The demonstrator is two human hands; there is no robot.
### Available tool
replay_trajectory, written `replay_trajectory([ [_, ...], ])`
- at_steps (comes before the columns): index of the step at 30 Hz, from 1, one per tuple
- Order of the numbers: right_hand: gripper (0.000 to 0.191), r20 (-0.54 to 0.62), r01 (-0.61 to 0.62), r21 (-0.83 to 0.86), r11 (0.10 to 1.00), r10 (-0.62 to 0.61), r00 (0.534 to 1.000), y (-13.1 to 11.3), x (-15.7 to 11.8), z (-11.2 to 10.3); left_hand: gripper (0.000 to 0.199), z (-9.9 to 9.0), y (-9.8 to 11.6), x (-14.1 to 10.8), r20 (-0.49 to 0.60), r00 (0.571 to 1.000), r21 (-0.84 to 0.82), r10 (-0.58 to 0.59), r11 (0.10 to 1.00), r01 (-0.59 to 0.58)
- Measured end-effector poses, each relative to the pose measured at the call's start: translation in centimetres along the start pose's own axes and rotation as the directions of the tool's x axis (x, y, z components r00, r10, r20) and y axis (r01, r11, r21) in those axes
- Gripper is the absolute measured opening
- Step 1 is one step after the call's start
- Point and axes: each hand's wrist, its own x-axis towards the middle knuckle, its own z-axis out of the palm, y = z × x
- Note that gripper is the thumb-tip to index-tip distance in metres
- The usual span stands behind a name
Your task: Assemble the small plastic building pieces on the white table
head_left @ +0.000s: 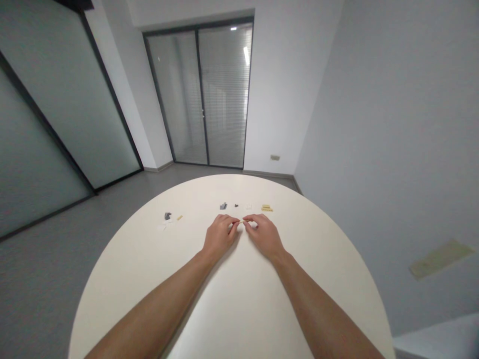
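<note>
Left hand (220, 235) and right hand (265, 236), thumbs and fingertips pinched together on a slender yellowish piece (241, 222) between them, its ends hidden by the fingers. Small grey scraps (223, 205) and yellow strips (266, 207) beyond are too small to identify. The round white table (239, 304) is cut off below; behind stand glazed doors (224, 99), pale walls (392, 99) and grey flooring (123, 199).
</note>
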Motion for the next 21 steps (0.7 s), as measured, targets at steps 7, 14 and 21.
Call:
replay_trajectory([
  [7, 0.015, 0.009, -0.008, -0.004, 1.000, 0.008, 1.000, -0.37, -0.04, -0.26, 0.017, 0.12, -0.23, 0.01, -0.005, 1.000, -0.002, -0.003, 1.000, 0.003],
  [14, 0.016, 0.010, 0.002, -0.014, 1.000, -0.001, 1.000, 0.01, 0.00, -0.03, 0.016, -0.07, -0.09, 0.03, -0.002, 1.000, 0.001, -0.013, 1.000, 0.013],
  [21, 0.016, 0.013, -0.005, -0.015, 1.000, 0.005, 1.000, -0.01, -0.02, -0.05, 0.016, 0.12, -0.35, 0.00, -0.025, 1.000, 0.004, -0.005, 1.000, 0.005],
])
